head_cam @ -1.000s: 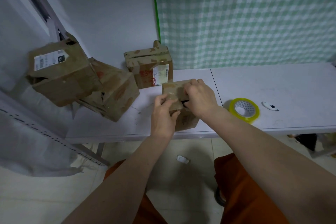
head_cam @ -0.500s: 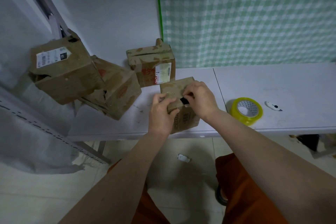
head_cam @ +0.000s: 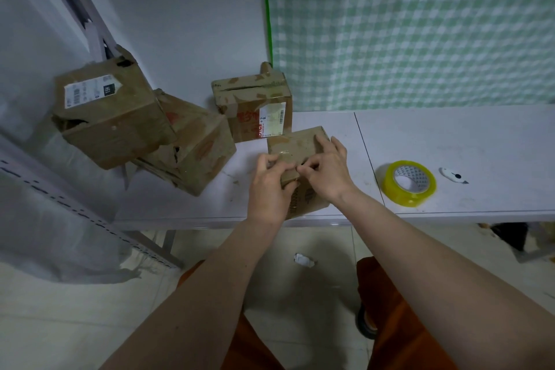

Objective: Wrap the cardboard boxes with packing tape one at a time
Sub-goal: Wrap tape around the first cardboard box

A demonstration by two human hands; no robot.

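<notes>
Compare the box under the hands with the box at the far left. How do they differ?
The box under the hands sits flat on the table; the left box is tilted, leaning on another box. The left box looks larger, torn, with a white label on top; the near one shows none there. Both are worn brown cardboard.

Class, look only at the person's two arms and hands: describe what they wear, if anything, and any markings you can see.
Both forearms are bare up to the bottom edge of the picture, so no sleeves show. The left hand and right hand wear no gloves, and I see no rings, watch, bracelet or markings on either wrist. The only clothing in view is orange-brown fabric over the lap below the arms.
</notes>
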